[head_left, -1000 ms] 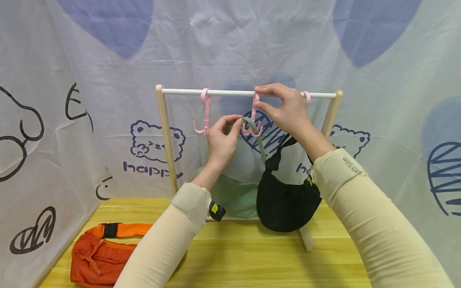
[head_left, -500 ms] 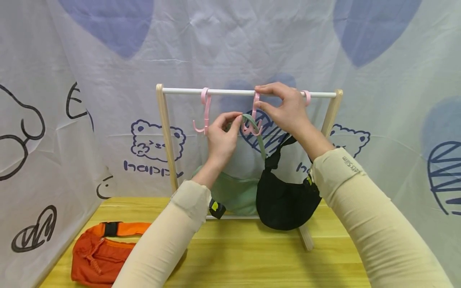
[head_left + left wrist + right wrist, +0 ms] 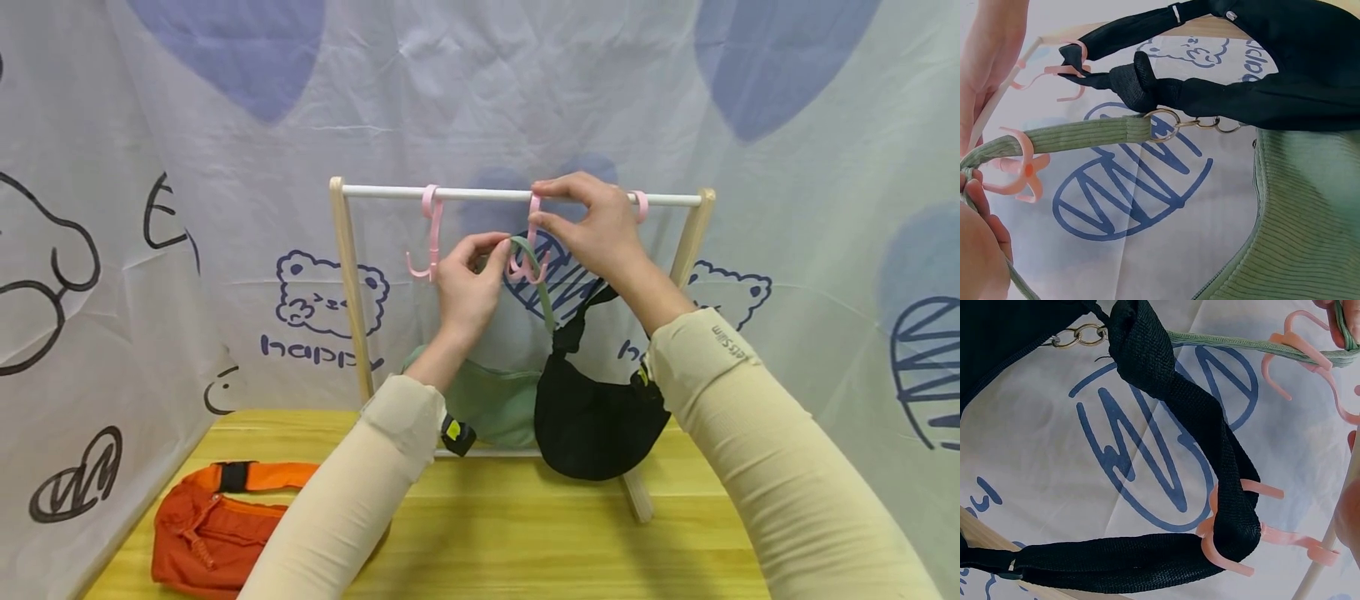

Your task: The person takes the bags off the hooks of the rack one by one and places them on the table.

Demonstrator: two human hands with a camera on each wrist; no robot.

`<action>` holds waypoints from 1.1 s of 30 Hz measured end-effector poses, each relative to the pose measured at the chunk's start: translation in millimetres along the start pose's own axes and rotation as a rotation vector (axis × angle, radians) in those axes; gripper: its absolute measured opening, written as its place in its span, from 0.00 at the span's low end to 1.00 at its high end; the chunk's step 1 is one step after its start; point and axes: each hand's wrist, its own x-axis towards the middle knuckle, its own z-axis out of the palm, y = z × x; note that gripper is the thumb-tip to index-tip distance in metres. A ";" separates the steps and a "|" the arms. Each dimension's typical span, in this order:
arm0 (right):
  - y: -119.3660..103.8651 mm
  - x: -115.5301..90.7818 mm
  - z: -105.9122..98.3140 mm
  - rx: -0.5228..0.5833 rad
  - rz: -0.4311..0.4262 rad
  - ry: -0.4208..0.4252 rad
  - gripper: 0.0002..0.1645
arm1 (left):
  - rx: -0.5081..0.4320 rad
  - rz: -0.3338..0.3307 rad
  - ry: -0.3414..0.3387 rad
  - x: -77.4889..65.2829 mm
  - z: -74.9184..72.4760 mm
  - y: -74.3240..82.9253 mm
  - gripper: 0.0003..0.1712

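Note:
My left hand pinches the green strap of a corduroy bag. That strap passes over an arm of the middle pink hook, which hangs from the white rail of a small rack. Up at the rail, thumb and fingers of my right hand grip the same hook's upper part. A black shoulder bag hangs on the right, its knotted strap looped over another pink hook. The green bag is partly hidden behind the black bag and my left forearm.
A third pink hook hangs bare at the rail's left. An orange waist bag lies on the wooden table at front left, partly behind my left sleeve. A printed curtain stands behind the rack.
The head view has shifted very slightly. Both hands keep their hold on the strap and the hook in nearly the same place.

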 end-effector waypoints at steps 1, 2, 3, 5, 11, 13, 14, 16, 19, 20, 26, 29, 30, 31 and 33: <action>-0.1 0.1 0.0 0.002 0.005 0.000 0.19 | 0.003 -0.003 0.003 -0.2 0.4 0.4 0.09; 0.0 0.3 0.1 0.004 0.010 0.000 0.19 | 0.006 -0.006 0.005 -0.3 0.8 0.6 0.09; -0.1 0.4 0.2 0.006 0.014 0.002 0.19 | 0.010 -0.009 0.007 -0.3 1.2 0.6 0.09; -0.3 0.0 0.4 0.009 0.020 0.006 0.19 | 0.019 -0.014 0.011 -0.6 2.2 0.6 0.09; -0.3 -0.5 1.2 0.003 0.025 0.010 0.19 | 0.026 -0.043 0.028 -0.6 5.5 2.5 0.09; -0.7 -0.6 1.1 0.001 0.025 0.012 0.19 | 0.022 -0.049 0.034 -0.2 6.6 3.0 0.09; -0.7 -0.4 1.2 0.000 0.023 0.015 0.19 | 0.020 -0.050 0.036 0.1 7.1 3.3 0.09; -1.4 -0.2 1.2 0.005 0.022 0.020 0.19 | 0.019 -0.053 0.041 1.1 8.1 3.4 0.09; -2.2 0.2 1.4 0.011 0.021 0.025 0.19 | 0.023 -0.056 0.054 1.8 9.6 4.7 0.09; -2.4 0.3 1.6 0.013 0.021 0.027 0.19 | 0.025 -0.058 0.058 2.0 10.0 4.9 0.09; -1.5 0.2 2.0 0.019 0.028 0.029 0.19 | 0.001 -0.065 0.069 1.5 13.3 6.2 0.09; -0.8 0.1 2.4 0.019 0.028 0.032 0.19 | -0.032 -0.069 0.064 1.1 15.0 6.1 0.10; -0.6 0.1 2.6 0.019 0.029 0.032 0.19 | -0.046 -0.069 0.064 0.9 15.5 6.2 0.10; -0.8 0.0 2.6 0.022 0.030 0.033 0.19 | -0.054 -0.070 0.064 0.7 15.9 6.3 0.10; -0.8 -0.3 3.0 0.025 0.029 0.032 0.19 | -0.061 -0.070 0.065 0.0 16.5 6.6 0.10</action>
